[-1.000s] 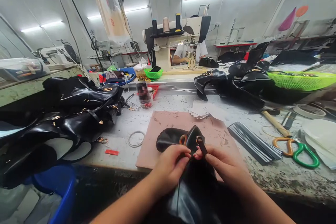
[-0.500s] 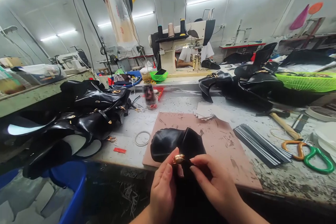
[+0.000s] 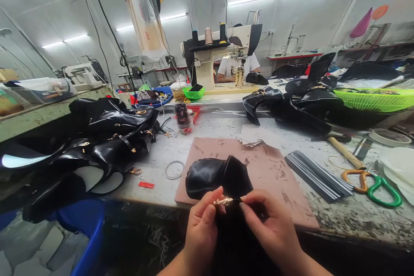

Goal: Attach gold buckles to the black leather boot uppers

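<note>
My left hand (image 3: 201, 226) pinches a gold-coloured buckle (image 3: 224, 202) between thumb and fingers. Thumb and forefinger of my right hand (image 3: 274, 220) are closed on the end of a thin black strap (image 3: 236, 199) that runs to the buckle. Just beyond both hands a black leather boot upper (image 3: 205, 177) lies on a pink board (image 3: 268, 172). Whether the strap joins the upper is hidden in the dark area below.
Black leather uppers (image 3: 110, 151) with gold buckles are heaped at left, above a blue bin (image 3: 97, 228). To the right are grey strips (image 3: 318, 177), scissors (image 3: 384, 192) and a hammer (image 3: 346, 153). A sewing machine (image 3: 207, 67) stands behind, with a person (image 3: 254, 65) beyond it.
The buckle has turned to lie flatter, seen more edge-on. My right hand has drawn slightly to the right, away from my left, so more of the strap's line shows. The view has shifted slightly.
</note>
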Demonstrator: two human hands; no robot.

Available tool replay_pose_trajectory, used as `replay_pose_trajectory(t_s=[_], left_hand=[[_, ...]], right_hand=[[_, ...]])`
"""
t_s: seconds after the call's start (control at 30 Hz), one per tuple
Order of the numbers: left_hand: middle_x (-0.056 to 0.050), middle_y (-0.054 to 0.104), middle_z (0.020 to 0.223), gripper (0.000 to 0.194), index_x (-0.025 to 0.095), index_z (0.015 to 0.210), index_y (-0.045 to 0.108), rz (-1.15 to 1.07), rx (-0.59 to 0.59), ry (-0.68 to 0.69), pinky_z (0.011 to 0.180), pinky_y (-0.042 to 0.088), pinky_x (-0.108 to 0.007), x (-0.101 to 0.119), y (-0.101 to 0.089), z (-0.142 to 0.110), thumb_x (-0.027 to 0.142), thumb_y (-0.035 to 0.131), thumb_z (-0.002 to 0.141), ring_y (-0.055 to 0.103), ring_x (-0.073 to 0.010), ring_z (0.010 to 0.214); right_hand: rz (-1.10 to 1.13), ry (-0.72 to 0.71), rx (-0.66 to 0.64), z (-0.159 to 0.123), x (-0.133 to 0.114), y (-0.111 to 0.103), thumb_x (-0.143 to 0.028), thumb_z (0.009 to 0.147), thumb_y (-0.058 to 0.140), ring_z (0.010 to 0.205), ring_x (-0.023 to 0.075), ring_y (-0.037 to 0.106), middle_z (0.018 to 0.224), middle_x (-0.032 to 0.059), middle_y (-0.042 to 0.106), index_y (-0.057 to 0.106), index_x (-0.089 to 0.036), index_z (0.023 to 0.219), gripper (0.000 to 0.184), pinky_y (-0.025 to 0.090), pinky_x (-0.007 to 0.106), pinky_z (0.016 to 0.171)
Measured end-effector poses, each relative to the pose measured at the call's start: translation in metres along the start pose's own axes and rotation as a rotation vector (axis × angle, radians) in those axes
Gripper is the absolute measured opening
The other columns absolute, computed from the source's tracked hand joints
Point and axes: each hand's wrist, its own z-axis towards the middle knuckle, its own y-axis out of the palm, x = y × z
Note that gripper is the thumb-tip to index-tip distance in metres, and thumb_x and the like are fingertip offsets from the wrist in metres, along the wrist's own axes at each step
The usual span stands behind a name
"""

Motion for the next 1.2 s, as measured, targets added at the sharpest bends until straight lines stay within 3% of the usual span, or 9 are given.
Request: replay_pose_trajectory(t_s=[0.13,0.3,0.5,0.67,0.83,0.93,1.07,1.2], left_hand=[[-0.005,0.066,0.086,0.020,0.024,0.088,0.073,0.050,-0.021,0.036,0.073,0.048,-0.026,0.000,0.000,0.000,0.032,0.071,0.070,0.060,-0.0160,0.077],[-0.002,0.069,0.078,0.025,0.025,0.088,0.072,0.040,-0.010,0.033,0.071,0.049,-0.024,-0.003,-0.001,-0.002,0.029,0.077,0.063,0.062,-0.0142,0.073],[-0.003,0.069,0.082,0.019,0.019,0.086,0.069,0.175,-0.152,-0.035,0.073,0.049,-0.023,0.004,-0.002,0.005,0.019,0.074,0.067,0.063,-0.0145,0.077],[-0.003,0.066,0.081,0.014,0.017,0.085,0.064,0.486,-0.307,0.014,0.071,0.048,-0.024,0.015,-0.001,0.013,0.016,0.068,0.071,0.062,-0.0152,0.077],[-0.003,0.063,0.080,0.015,0.016,0.084,0.061,0.879,-0.412,0.147,0.066,0.048,-0.025,0.016,0.006,0.014,0.008,0.058,0.072,0.061,-0.0158,0.072],[-0.003,0.061,0.075,0.014,0.016,0.081,0.060,1.008,-0.444,0.220,0.062,0.045,-0.023,0.014,0.010,0.014,0.008,0.054,0.071,0.058,-0.0146,0.067],[-0.003,0.063,0.078,0.014,0.016,0.086,0.059,1.028,-0.413,0.122,0.062,0.044,-0.022,0.017,0.017,0.013,0.016,0.058,0.072,0.058,-0.0145,0.069],[-0.001,0.065,0.081,0.017,0.019,0.089,0.063,1.146,-0.551,0.022,0.063,0.041,-0.021,0.032,0.025,0.013,0.015,0.054,0.076,0.059,-0.0148,0.072]], right_hand=[[0.038,-0.003,-0.026,-0.001,0.002,0.000,-0.016,0.076,0.056,0.056,0.0133,0.062,0.064,0.0002,0.063,0.058,-0.020,0.075,0.005,0.053,0.021,0.051],[0.019,0.045,-0.013,-0.002,0.003,0.001,-0.017,0.077,0.056,0.055,0.0133,0.062,0.064,-0.0002,0.063,0.058,-0.020,0.076,0.004,0.052,0.021,0.050],[0.199,0.054,-0.206,-0.003,0.001,-0.002,-0.011,0.077,0.050,0.067,0.0132,0.063,0.074,0.0002,0.064,0.058,-0.022,0.085,0.015,0.053,0.021,0.062],[0.255,0.143,-0.183,-0.005,0.001,-0.006,-0.007,0.077,0.046,0.074,0.0123,0.063,0.081,-0.0021,0.062,0.050,-0.028,0.103,0.034,0.053,0.022,0.068],[0.086,0.085,-0.319,0.000,-0.003,-0.006,-0.012,0.076,0.050,0.079,0.0170,0.061,0.087,0.0036,0.060,0.053,-0.022,0.103,0.030,0.053,0.027,0.067],[-0.062,0.040,-0.277,-0.001,0.002,-0.007,-0.015,0.080,0.051,0.083,0.0188,0.059,0.092,0.0069,0.059,0.058,-0.021,0.091,0.015,0.053,0.028,0.065],[-0.232,-0.196,-0.090,-0.005,0.003,-0.014,-0.013,0.080,0.054,0.089,0.0205,0.057,0.107,0.0085,0.055,0.065,-0.025,0.100,0.026,0.052,0.033,0.074],[-0.094,-0.310,-0.242,-0.003,-0.008,-0.019,-0.003,0.080,0.049,0.077,0.0172,0.061,0.089,0.0072,0.062,0.055,-0.024,0.120,0.045,0.054,0.028,0.064]])
